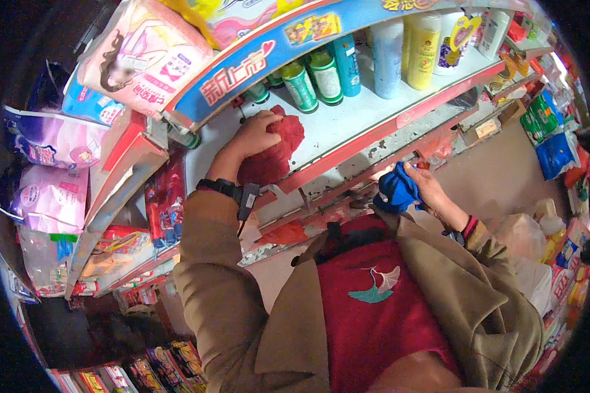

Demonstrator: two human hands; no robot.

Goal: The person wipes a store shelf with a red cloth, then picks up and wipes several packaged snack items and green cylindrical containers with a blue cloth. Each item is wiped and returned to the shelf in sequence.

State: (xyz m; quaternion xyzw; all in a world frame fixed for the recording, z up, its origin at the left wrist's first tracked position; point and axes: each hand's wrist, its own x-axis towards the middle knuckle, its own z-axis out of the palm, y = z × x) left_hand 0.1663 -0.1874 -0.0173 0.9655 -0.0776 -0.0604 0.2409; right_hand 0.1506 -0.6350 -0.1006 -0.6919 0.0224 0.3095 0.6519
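Observation:
My left hand [255, 135] is closed on a crumpled red cloth [278, 154], which lies against the white shelf [334, 124] near its left end. Behind the cloth, green bottles [300, 86] and a teal bottle [346, 65] stand upright on the same shelf. In front of my body, my right hand [431, 187] grips a bunched blue cloth [398, 188], held off the shelf and to the right. The fingertips of that hand are partly hidden by the folds.
More bottles, pale blue [387, 59] and yellow [424, 52], line the shelf's right. A printed blue header board [242, 72] runs above. Pink packages [144, 56] are stacked at the upper left. Packed goods [547, 134] stand at the right; snack packets [160, 370] fill the lower left.

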